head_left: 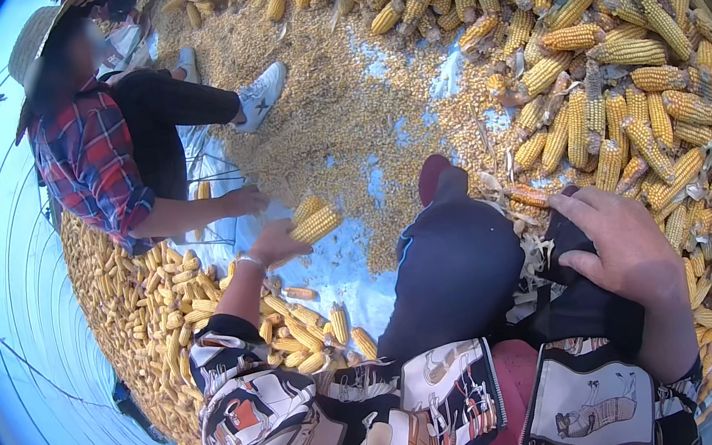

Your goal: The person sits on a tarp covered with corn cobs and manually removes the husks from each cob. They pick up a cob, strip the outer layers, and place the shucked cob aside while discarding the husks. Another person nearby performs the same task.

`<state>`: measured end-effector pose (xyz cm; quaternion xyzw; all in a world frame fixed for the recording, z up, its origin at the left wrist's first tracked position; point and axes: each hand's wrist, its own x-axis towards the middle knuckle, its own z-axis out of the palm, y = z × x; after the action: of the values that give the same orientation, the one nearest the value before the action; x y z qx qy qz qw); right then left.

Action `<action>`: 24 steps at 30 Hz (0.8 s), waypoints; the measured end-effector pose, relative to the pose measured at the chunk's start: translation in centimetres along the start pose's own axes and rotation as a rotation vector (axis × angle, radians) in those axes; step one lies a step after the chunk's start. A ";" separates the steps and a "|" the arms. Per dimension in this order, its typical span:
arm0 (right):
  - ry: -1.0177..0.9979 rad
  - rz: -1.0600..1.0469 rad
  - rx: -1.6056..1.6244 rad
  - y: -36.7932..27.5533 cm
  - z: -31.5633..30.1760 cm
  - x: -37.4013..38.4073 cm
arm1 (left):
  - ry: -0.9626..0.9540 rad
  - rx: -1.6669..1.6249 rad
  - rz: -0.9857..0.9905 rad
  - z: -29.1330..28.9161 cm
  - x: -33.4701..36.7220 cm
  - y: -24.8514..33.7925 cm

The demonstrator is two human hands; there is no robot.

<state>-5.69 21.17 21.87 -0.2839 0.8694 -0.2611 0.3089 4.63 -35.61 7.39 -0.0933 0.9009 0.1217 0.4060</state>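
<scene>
Gripping a yellow corn cob [316, 224], bumpy with straight rows of kernels, my left hand [279, 243] has its fingers bent around one end; the cob sticks out rightward over a blue sheet [348, 264]. My right hand [621, 244] is on dark cloth [587, 313], thumb apart from fingers; I cannot tell if it pinches. An orange cob [527, 195] is near its fingertips.

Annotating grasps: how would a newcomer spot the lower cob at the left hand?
Start at the blue sheet left of the wearer's dark knee. Find the braceleted left hand there. The yellow cob juts right from it, lower than its neighbour, the second cob.
</scene>
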 end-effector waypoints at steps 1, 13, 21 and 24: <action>0.023 -0.029 -0.006 -0.2 0.1 -0.2 | -0.242 0.076 -0.276 0.5 -4.6 -3.7; 0.087 -0.001 -0.020 1.3 0.1 0.7 | -0.205 0.561 0.159 10.3 8.3 -5.2; -0.039 0.230 0.029 3.1 -1.8 2.7 | 0.659 -0.530 0.343 -1.9 38.3 38.4; -0.021 0.245 0.063 4.5 -1.8 3.5 | 0.494 -0.506 0.086 -2.2 39.6 41.1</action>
<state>-10.74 22.55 18.86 -0.1684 0.8856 -0.2456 0.3564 -33.80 0.20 -15.19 -0.1797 0.9163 0.3316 0.1344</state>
